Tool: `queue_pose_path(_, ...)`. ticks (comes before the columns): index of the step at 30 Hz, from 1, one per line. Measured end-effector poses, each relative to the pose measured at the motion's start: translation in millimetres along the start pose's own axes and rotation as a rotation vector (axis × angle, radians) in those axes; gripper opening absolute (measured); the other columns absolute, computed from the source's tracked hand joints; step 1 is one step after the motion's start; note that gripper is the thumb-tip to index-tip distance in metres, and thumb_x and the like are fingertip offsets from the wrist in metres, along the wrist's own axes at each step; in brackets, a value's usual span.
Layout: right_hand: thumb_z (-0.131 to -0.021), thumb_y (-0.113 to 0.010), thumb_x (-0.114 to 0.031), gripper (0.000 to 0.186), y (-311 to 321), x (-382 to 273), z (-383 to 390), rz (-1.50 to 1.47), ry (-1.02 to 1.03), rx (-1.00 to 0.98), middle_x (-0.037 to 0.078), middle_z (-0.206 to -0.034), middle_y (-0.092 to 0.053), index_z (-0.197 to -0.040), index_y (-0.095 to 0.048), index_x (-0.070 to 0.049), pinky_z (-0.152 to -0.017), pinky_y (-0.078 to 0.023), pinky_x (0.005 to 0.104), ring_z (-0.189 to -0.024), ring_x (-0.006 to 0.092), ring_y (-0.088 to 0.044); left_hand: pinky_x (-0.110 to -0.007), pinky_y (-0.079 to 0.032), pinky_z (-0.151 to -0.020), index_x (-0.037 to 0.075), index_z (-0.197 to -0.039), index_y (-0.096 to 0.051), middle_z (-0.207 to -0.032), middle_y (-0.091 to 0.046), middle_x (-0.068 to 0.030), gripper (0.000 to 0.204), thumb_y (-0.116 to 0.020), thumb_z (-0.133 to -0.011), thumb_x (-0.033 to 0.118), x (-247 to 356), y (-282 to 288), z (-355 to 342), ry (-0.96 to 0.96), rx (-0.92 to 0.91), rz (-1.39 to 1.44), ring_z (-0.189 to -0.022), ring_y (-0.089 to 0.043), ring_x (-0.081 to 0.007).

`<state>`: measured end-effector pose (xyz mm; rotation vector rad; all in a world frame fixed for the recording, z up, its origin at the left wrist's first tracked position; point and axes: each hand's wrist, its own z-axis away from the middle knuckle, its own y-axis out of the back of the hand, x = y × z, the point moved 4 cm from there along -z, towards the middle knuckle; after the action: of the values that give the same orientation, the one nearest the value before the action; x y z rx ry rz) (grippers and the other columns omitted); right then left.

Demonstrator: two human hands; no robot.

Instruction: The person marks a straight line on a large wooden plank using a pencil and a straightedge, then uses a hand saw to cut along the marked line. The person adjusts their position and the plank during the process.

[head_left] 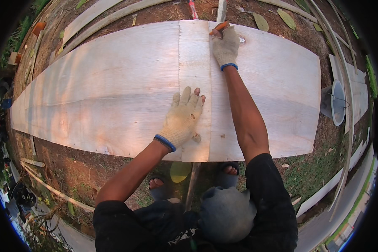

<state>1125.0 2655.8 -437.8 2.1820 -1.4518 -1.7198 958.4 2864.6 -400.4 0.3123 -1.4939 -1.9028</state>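
Observation:
A wide pale plywood panel (80, 92) lies below me, with a narrow vertical plywood strip (194, 54) across its middle. My left hand (182, 115), in a cream knit glove with exposed fingertips, is open and lies spread on the strip's lower half. My right hand (225, 46), in a similar glove, grips a small orange object (218, 27) at the strip's top right, by the panel's far edge; I cannot make out exactly what that object is. A dark knot (242, 39) in the wood shows just right of it.
A grey bucket (336, 103) is beside the panel's right end. Long wooden battens (101, 27) and plywood pieces (353, 75) lie around it on soil with leaves and grass. A red tube (192, 9) lies beyond the far edge. My sandalled feet (231, 170) are below the near edge.

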Motion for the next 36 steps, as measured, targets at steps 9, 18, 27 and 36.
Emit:
queue_pose_path(9, -0.090, -0.064, -0.007, 0.004, 2, 0, 2, -0.047, 0.024, -0.009, 0.019, -0.092, -0.065, -0.093, -0.063, -0.005, -0.082, -0.051, 0.0462, -0.092, 0.0386, -0.065, -0.057, -0.021, -0.127, -0.003, -0.158, -0.030, -0.165, -0.027, -0.0259, 0.125, -0.092, -0.061, 0.048, -5, 1, -1, -0.042, -0.034, 0.028, -0.155, -0.019, -0.0460)
queue_pose_path(18, -0.087, -0.067, -0.005, 0.007, 3, -2, 3, -0.033, 0.067, 0.009, 0.019, -0.092, -0.065, -0.093, -0.063, -0.005, -0.081, -0.051, 0.0458, -0.090, 0.0380, -0.066, -0.056, -0.024, -0.127, -0.002, -0.159, -0.029, -0.164, -0.029, -0.0244, 0.128, -0.092, -0.060, 0.049, -4, 8, 0, -0.051, -0.054, -0.002, -0.155, -0.020, -0.0448)
queue_pose_path(27, -0.086, -0.065, -0.002, 0.008, 0, 2, 4, -0.031, 0.092, 0.004, 0.018, -0.092, -0.065, -0.094, -0.064, -0.004, -0.077, -0.053, 0.0431, -0.087, 0.0361, -0.067, -0.056, -0.025, -0.126, -0.002, -0.159, -0.027, -0.165, -0.028, -0.0251, 0.130, -0.090, -0.059, 0.052, -6, 6, -2, -0.065, -0.074, -0.041, -0.155, -0.020, -0.0451)
queue_pose_path(36, -0.086, -0.066, -0.003, 0.007, 0, 2, 4, -0.023, 0.122, 0.014, 0.019, -0.088, -0.064, -0.093, -0.063, -0.004, -0.078, -0.052, 0.0456, -0.086, 0.0381, -0.066, -0.056, -0.025, -0.127, -0.001, -0.160, -0.026, -0.166, -0.027, -0.0245, 0.129, -0.090, -0.060, 0.050, -8, 5, -1, -0.074, -0.070, -0.031, -0.156, -0.019, -0.0443)
